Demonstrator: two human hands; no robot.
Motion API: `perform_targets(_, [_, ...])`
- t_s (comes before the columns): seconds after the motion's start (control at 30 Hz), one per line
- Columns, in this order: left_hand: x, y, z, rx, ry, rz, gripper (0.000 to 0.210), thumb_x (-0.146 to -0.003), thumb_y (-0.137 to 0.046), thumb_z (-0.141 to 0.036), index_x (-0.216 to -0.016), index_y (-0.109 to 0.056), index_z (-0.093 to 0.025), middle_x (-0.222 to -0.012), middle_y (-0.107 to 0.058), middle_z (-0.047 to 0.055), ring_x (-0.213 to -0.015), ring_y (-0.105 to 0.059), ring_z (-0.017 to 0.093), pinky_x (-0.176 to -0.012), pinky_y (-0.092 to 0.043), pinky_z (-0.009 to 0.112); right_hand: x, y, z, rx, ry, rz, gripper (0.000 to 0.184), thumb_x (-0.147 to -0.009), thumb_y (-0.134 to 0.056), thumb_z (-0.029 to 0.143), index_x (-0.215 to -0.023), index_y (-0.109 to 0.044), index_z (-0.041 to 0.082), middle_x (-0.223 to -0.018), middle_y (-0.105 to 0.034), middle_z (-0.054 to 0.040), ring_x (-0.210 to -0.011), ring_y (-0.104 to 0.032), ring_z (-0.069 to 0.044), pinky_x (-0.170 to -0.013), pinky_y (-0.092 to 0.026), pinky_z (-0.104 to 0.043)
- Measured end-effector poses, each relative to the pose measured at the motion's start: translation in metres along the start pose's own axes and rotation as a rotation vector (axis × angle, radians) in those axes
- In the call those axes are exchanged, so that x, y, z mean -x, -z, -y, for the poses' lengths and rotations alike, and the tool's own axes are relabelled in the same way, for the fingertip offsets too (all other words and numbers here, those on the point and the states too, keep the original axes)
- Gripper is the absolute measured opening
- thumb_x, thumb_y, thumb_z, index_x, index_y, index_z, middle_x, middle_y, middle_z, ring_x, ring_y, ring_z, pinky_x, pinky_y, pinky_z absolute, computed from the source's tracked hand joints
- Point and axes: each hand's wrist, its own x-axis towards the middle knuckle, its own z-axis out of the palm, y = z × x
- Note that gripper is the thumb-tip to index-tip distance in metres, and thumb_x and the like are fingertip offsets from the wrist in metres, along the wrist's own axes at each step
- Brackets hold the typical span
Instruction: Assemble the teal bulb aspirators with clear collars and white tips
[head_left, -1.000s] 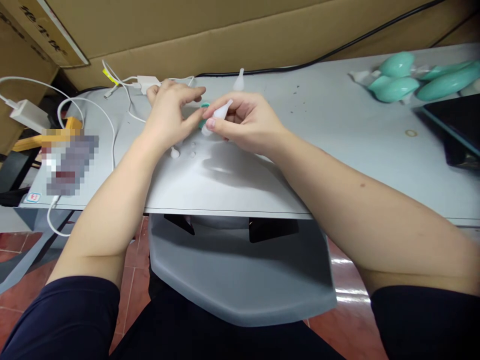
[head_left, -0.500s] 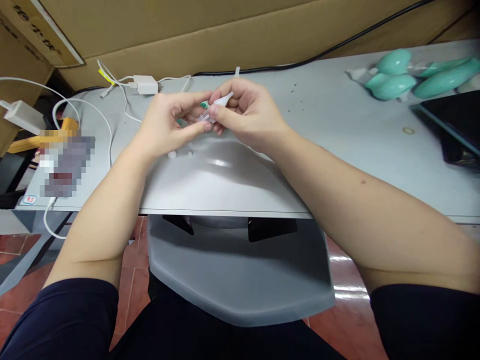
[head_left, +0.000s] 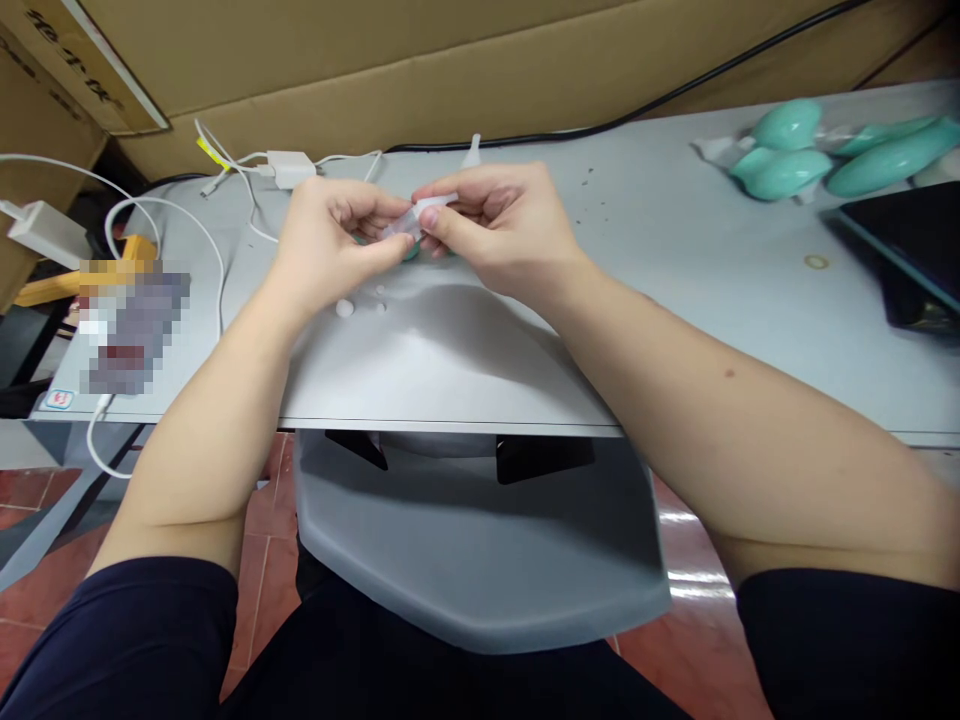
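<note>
Over the grey-white table, my left hand (head_left: 322,235) pinches a translucent plastic tube piece (head_left: 400,224) between thumb and fingers. My right hand (head_left: 517,225) grips a white tapered nozzle (head_left: 435,202) that points right. The two pieces meet end to end; whether they are joined I cannot tell. Below the fingers a bit of teal plastic (head_left: 412,250) shows, mostly hidden. Another white nozzle (head_left: 472,153) stands upright behind my right hand. Several small white round pieces (head_left: 344,308) lie on the table near my left wrist.
Teal bulbs with clear and white ends (head_left: 784,170) lie at the back right, near a dark flat device (head_left: 907,250). White cables and a charger (head_left: 292,169) are at the back left, beside a blurred phone-like object (head_left: 139,330). A cardboard wall (head_left: 450,80) closes the back.
The white nozzle has turned from slanting upward to lying nearly level, against the translucent piece. My hands have shifted slightly. More of the upright nozzle behind shows now.
</note>
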Motion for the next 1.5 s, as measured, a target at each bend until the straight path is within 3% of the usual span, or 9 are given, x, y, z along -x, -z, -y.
perform_targets(0.23, [-0.002,0.001,0.015,0.03,-0.001,-0.013,0.035,-0.088,-0.093,-0.057,-0.095,-0.081,-0.025,-0.084,-0.081,0.004,-0.079,-0.076,0.026,-0.07,-0.064,0.044,0.0,0.005,-0.007,0.074,0.175,-0.035,0.026,-0.098,-0.096,0.044,-0.102,-0.079,0.025,-0.099,-0.084,-0.0079,-0.087,-0.073,-0.029,-0.082,-0.06,-0.045])
perform_targets(0.37, [-0.006,0.005,0.027,0.014,-0.055,-0.035,0.047,-0.096,-0.091,-0.057,-0.13,-0.078,-0.027,-0.097,-0.083,0.001,-0.093,-0.073,0.024,-0.091,-0.065,0.046,0.002,0.009,-0.002,0.168,0.142,-0.029,0.015,-0.099,-0.091,0.035,-0.098,-0.08,0.025,-0.093,-0.081,-0.0076,-0.082,-0.068,-0.026,-0.077,-0.056,-0.044])
perform_targets(0.5, [-0.004,0.009,0.019,-0.052,-0.061,-0.04,0.039,-0.094,-0.089,-0.05,-0.126,-0.081,-0.031,-0.101,-0.083,0.002,-0.096,-0.073,0.026,-0.095,-0.066,0.047,0.005,0.014,0.002,0.259,0.089,0.129,0.007,-0.093,-0.09,0.026,-0.093,-0.083,0.025,-0.103,-0.08,-0.0082,-0.086,-0.068,-0.026,-0.079,-0.056,-0.043])
perform_targets(0.7, [-0.001,0.009,0.008,-0.049,-0.08,-0.032,0.027,-0.089,-0.084,-0.044,-0.114,-0.08,-0.035,-0.1,-0.078,0.006,-0.097,-0.076,0.032,-0.091,-0.068,0.05,0.01,0.017,-0.003,0.462,0.154,0.491,0.012,-0.087,-0.085,0.014,-0.093,-0.081,0.024,-0.089,-0.074,-0.0036,-0.085,-0.07,-0.026,-0.079,-0.055,-0.039])
perform_targets(0.87, [0.0,0.006,0.012,0.047,-0.083,-0.006,0.023,-0.091,-0.084,-0.047,-0.106,-0.074,-0.034,-0.102,-0.077,0.007,-0.094,-0.078,0.031,-0.086,-0.07,0.049,0.011,0.015,-0.004,0.609,0.231,0.573,0.011,-0.086,-0.084,0.012,-0.084,-0.078,0.021,-0.086,-0.075,-0.0047,-0.08,-0.07,-0.025,-0.08,-0.055,-0.04])
perform_targets(0.97, [0.001,0.006,0.011,0.108,-0.055,0.04,0.028,-0.092,-0.087,-0.051,-0.104,-0.069,-0.031,-0.103,-0.079,0.007,-0.095,-0.082,0.03,-0.089,-0.071,0.049,0.01,0.017,-0.005,0.567,0.204,0.525,0.011,-0.09,-0.091,0.023,-0.095,-0.082,0.022,-0.093,-0.077,-0.0047,-0.082,-0.071,-0.025,-0.079,-0.055,-0.04])
perform_targets(1.13, [0.001,0.004,0.012,0.095,-0.003,0.066,0.04,-0.094,-0.09,-0.06,-0.106,-0.067,-0.029,-0.1,-0.079,0.006,-0.095,-0.084,0.029,-0.09,-0.072,0.046,0.005,0.015,-0.003,0.315,0.065,0.184,0.02,-0.095,-0.094,0.039,-0.096,-0.079,0.025,-0.092,-0.077,-0.0063,-0.083,-0.069,-0.027,-0.077,-0.059,-0.043])
perform_targets(1.23, [0.0,0.002,0.014,0.088,-0.003,0.065,0.043,-0.095,-0.09,-0.062,-0.108,-0.068,-0.027,-0.101,-0.078,0.006,-0.095,-0.085,0.029,-0.09,-0.072,0.046,0.003,0.012,-0.001,0.218,0.057,0.063,0.03,-0.091,-0.101,0.046,-0.095,-0.077,0.028,-0.093,-0.079,-0.0083,-0.09,-0.071,-0.031,-0.083,-0.063,-0.047])
perform_targets(1.5, [0.001,0.0,0.016,0.116,0.027,0.078,0.045,-0.092,-0.094,-0.065,-0.103,-0.07,-0.028,-0.096,-0.079,0.007,-0.09,-0.085,0.028,-0.084,-0.074,0.046,0.006,0.009,0.002,0.124,0.116,0.073,0.031,-0.091,-0.098,0.056,-0.09,-0.079,0.032,-0.107,-0.087,-0.0067,-0.103,-0.079,-0.037,-0.096,-0.066,-0.055])
